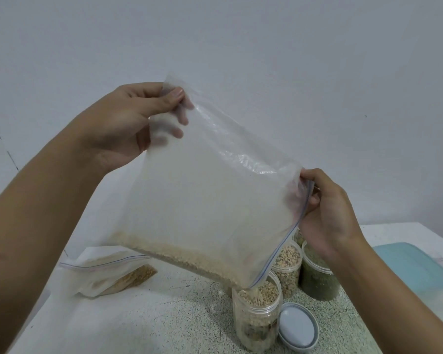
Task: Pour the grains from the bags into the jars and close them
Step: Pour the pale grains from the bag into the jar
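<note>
I hold a clear zip bag [210,190] tilted in the air, its blue-edged mouth pointing down and right. My left hand [128,123] pinches the raised bottom corner. My right hand [327,213] grips the top end of the zip edge. Pale grains lie along the bag's low edge and spill from its lower corner into an open clear jar [256,318], which is nearly full. A grey lid [297,328] lies on the counter next to that jar, on its right.
Behind the open jar stand a jar of beige grains [288,267] and one of dark green grains [317,277]. Another zip bag with grains [113,274] lies at the left. A light blue container lid [414,267] rests at the right on the speckled counter [164,323].
</note>
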Demonstrator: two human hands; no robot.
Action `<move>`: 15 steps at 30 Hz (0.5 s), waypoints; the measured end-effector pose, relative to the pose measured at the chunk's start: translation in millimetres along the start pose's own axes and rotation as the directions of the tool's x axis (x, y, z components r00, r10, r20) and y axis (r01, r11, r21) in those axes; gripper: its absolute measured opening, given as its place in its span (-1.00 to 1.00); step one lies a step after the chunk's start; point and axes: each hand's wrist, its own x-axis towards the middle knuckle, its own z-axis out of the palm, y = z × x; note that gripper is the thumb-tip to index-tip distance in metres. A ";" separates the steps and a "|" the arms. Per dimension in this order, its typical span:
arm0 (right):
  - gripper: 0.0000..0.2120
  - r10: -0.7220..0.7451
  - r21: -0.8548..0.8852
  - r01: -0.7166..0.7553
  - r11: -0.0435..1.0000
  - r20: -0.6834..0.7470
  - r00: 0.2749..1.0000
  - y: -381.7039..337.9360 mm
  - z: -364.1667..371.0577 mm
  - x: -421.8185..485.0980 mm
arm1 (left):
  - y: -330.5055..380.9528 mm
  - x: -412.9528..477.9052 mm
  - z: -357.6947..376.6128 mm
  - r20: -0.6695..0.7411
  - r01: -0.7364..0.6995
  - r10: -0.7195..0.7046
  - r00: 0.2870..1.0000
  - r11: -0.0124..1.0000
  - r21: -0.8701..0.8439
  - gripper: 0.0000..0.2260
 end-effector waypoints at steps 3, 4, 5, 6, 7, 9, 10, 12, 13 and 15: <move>-0.61 -0.013 -0.008 0.013 1.000 0.004 1.000 -1.0 1.5 1.5 | 2.4 3.6 -0.6 0.002 -0.002 0.002 1.000 1.000 0.001 -0.81; -0.59 -0.016 -0.011 0.016 1.000 0.003 1.000 -1.1 1.9 2.3 | 2.8 4.6 -0.9 0.001 -0.001 0.001 1.000 1.000 0.000 -0.81; -0.56 -0.017 -0.015 0.017 1.000 0.003 1.000 -1.6 2.2 2.7 | 3.3 5.6 -0.7 0.002 -0.002 0.002 1.000 1.000 -0.002 -0.82; -0.54 -0.016 -0.018 0.016 1.000 0.004 1.000 -1.8 2.4 3.2 | 3.6 6.3 -0.4 0.003 -0.002 0.002 1.000 1.000 -0.003 -0.82; -0.53 -0.014 -0.019 0.014 1.000 0.006 1.000 -2.1 2.5 3.7 | 4.0 6.9 0.0 0.004 -0.002 0.002 1.000 1.000 -0.005 -0.82; -0.54 -0.014 -0.020 0.014 1.000 0.005 1.000 -2.5 2.1 4.7 | 5.1 8.2 1.2 0.001 0.000 0.000 1.000 1.000 -0.009 -0.82; -0.57 -0.015 -0.018 0.015 1.000 0.005 1.000 -2.9 1.9 5.0 | 5.7 8.9 1.7 -0.001 0.001 -0.001 1.000 1.000 -0.010 -0.82; -0.66 -0.019 -0.009 0.019 1.000 0.007 1.000 -3.3 1.1 5.5 | 6.6 9.7 2.7 0.003 0.002 -0.002 1.000 1.000 -0.011 -0.81; -0.69 -0.020 -0.005 0.020 1.000 0.004 1.000 -3.7 0.7 6.1 | 7.2 10.1 3.0 0.008 0.001 -0.001 1.000 1.000 -0.013 -0.81; -0.70 -0.022 0.004 0.022 1.000 -0.003 1.000 -4.3 -0.1 7.2 | 7.9 11.1 3.8 0.015 -0.002 0.002 1.000 1.000 -0.017 -0.81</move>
